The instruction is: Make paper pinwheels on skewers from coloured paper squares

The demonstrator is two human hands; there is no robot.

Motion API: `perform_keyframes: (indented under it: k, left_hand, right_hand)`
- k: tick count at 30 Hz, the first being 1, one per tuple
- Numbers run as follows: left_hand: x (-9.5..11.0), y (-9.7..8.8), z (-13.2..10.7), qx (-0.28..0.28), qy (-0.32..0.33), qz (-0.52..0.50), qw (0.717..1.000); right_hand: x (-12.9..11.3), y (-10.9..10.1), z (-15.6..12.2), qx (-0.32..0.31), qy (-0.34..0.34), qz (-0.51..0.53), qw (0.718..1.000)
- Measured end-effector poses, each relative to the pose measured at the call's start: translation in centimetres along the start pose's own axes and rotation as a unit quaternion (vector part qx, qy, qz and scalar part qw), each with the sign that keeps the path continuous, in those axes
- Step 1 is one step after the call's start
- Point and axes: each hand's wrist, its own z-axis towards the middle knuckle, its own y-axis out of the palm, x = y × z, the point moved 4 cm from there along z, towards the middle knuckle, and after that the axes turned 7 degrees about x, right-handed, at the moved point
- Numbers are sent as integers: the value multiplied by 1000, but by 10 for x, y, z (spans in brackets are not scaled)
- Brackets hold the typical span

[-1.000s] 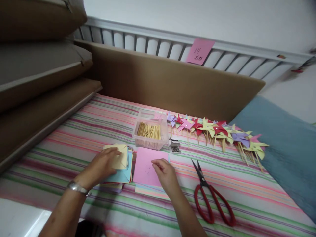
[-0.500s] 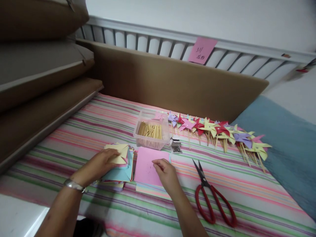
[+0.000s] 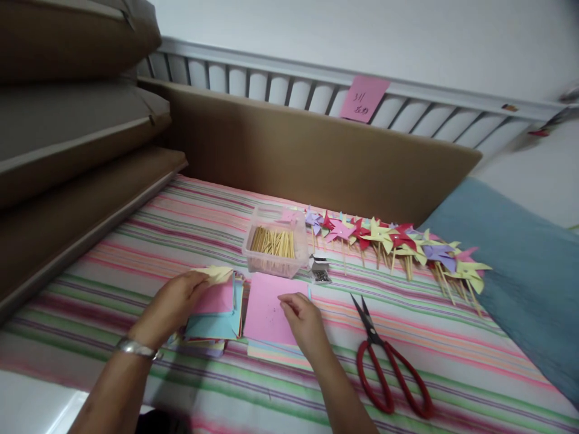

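My left hand (image 3: 183,298) grips a yellow paper square (image 3: 217,275) by its edge, lifted and tilted off a pile. Beneath it lie a pink paper square (image 3: 216,299) and blue paper (image 3: 210,327), with other colours stacked under them. My right hand (image 3: 304,316) hovers over or rests on a stack of paper topped by a pink sheet (image 3: 266,307). Its thumb and forefinger are pinched together, and whatever is between them is too small to make out. Several tiny dark specks lie on the pink sheet beside the fingertips.
Behind the stacks stands a clear plastic box (image 3: 275,265) of wooden sticks (image 3: 274,242). A small open box of pins (image 3: 321,272) sits beside it. Red-handled scissors (image 3: 377,343) lie at right. Finished paper pinwheels (image 3: 380,232) line the back. Brown padded stacks (image 3: 81,175) border the left.
My left hand has raised the yellow square from the pile, exposing the pink one below. My right hand stays pinched in nearly the same place.
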Motion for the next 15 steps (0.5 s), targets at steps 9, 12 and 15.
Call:
perform_keyframes:
  k: [9,12,15]
  left_hand:
    - [44,4,-18,26,-95,-284,954]
    - [50,36,-25,-105,-192,-404,888]
    - [49,62,-26,-176,-235,-422,858]
  right_hand:
    - [-19,-26,0,127,68,209,967]
    - [-22,-20,-4,44,175,389,903]
    - [-28,-13,-10,-46,246,479,841]
